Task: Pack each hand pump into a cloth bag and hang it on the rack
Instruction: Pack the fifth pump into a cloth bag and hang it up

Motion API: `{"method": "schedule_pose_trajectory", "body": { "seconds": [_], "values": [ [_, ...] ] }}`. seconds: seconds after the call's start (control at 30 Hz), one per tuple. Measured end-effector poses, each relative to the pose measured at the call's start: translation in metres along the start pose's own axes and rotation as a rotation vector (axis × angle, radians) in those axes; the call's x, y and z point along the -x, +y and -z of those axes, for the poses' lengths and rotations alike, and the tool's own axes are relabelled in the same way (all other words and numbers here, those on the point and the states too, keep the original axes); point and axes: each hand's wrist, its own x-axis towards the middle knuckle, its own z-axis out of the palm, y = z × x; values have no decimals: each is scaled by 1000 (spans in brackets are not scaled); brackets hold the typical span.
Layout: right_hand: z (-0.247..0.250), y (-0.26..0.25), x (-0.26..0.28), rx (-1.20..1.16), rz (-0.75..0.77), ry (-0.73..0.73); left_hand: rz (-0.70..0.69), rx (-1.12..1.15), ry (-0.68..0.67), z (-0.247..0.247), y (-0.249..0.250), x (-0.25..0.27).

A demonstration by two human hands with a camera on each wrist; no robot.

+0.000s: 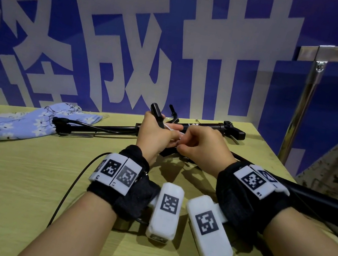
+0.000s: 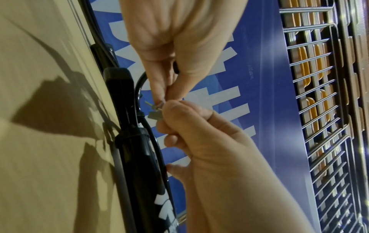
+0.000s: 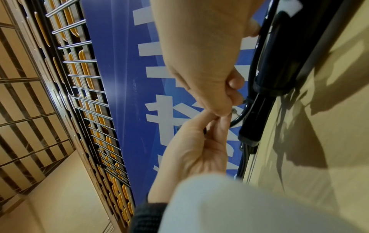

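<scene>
Booth, blue banner (image 1: 179,39), wooden table (image 1: 6,189)

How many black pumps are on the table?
2. One hand pump lies along the back by the blue wall; the other pump runs from under the right hand to the right edge. More may be hidden.

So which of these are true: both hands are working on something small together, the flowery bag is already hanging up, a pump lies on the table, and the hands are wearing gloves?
1. Both hands pinch a small item between them. True: the left hand and right hand meet at their fingertips.
2. The blue floral cloth bag hangs on the rack. False: it lies flat on the table.
3. A black hand pump lies on the table beyond the hands. True.
4. The hands wear gloves. False: they are bare; only black wrist bands with white tagged blocks are worn.
</scene>
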Motion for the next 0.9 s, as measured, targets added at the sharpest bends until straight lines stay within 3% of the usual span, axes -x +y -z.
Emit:
{"method": "schedule_pose_trajectory", "body": {
  "seconds": [0.23,0.9],
  "values": [
    [-2,2,-1,-10,-74,-72,49,38,16,2,0,-2],
    [-6,3,3,-182,-189,-81,163,236,66,-5,0,1]
  ]
}}
